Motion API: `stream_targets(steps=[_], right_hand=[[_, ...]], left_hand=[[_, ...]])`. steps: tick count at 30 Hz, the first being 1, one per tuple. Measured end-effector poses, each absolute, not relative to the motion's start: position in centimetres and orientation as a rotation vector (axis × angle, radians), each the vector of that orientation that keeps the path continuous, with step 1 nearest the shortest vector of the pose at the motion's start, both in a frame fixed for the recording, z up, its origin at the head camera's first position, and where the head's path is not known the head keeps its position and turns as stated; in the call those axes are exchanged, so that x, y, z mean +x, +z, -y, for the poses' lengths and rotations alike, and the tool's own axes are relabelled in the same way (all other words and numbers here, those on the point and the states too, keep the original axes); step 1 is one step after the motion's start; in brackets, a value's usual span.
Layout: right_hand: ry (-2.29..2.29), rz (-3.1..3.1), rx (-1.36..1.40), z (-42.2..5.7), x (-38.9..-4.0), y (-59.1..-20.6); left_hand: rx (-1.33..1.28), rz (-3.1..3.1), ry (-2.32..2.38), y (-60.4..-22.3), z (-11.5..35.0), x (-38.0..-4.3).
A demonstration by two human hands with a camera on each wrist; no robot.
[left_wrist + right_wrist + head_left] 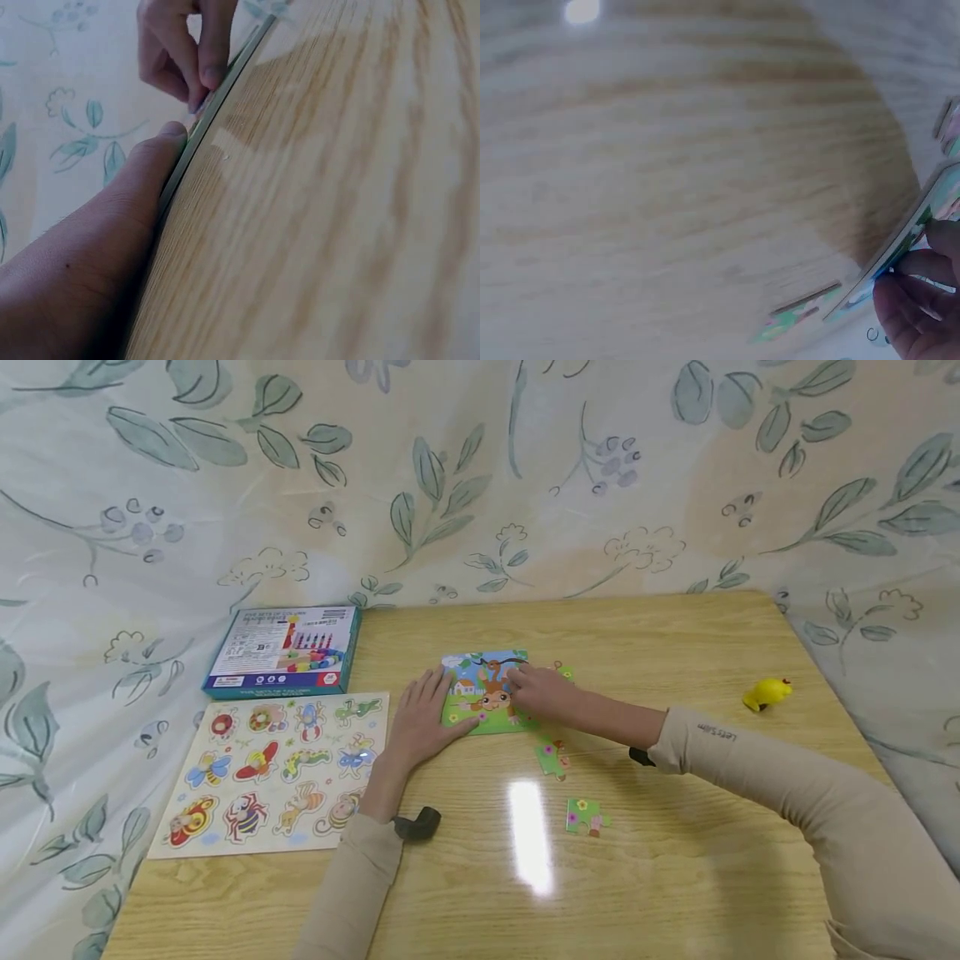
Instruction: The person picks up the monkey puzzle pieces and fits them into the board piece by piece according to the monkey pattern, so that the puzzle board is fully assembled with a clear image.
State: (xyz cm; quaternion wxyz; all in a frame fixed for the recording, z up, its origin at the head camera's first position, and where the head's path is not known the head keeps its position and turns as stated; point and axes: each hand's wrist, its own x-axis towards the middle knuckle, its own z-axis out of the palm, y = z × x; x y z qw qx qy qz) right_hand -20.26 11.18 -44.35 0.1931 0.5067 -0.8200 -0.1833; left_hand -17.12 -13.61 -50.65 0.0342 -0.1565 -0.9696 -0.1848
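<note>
A square jigsaw puzzle (491,702) with a monkey picture lies on the table, most of its picture in place. My left hand (423,718) rests along its left edge, fingers extended, with the thumb (161,157) against the near edge. Over the puzzle's right side, my right hand (546,693) pinches a puzzle piece between thumb and curled fingers (900,300); the hand covers most of that piece. Loose puzzle pieces lie nearby: one green piece (552,760) just below the right hand, another piece (585,817) nearer me, and one piece (564,672) partly hidden beyond the hand.
At the left lies a board of insect pictures (270,772), with a blue-edged box (281,652) behind it. A small yellow toy chick (768,693) stands at the far right of the wooden table (660,635). Floral cloth (480,485) hangs behind the table.
</note>
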Motion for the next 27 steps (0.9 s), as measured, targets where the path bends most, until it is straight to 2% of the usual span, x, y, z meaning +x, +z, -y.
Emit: stream_targets(steps=[5, 9, 13, 21, 27], right_hand=[[-0.440, 2.409, 1.450, -11.7, -19.8, -44.5], [-0.002, 2.794, 1.424, -12.8, -19.1, -44.0], [0.295, 2.848, 1.389, -14.7, -17.1, -43.3], [0.414, 2.924, 1.346, -19.2, -11.2, -43.4], [0.407, 2.986, 1.275, -21.1, -8.8, -43.4]], left_hand=[[-0.482, 2.990, -0.564, -50.5, 13.6, -17.0], [-0.488, 2.995, -0.558, -50.4, 13.6, -17.0], [-0.496, 2.978, -0.563, -50.5, 13.7, -17.1], [-0.498, 2.951, -0.580, -50.8, 13.7, -17.3], [-0.506, 2.937, -0.582, -50.9, 13.5, -17.5]])
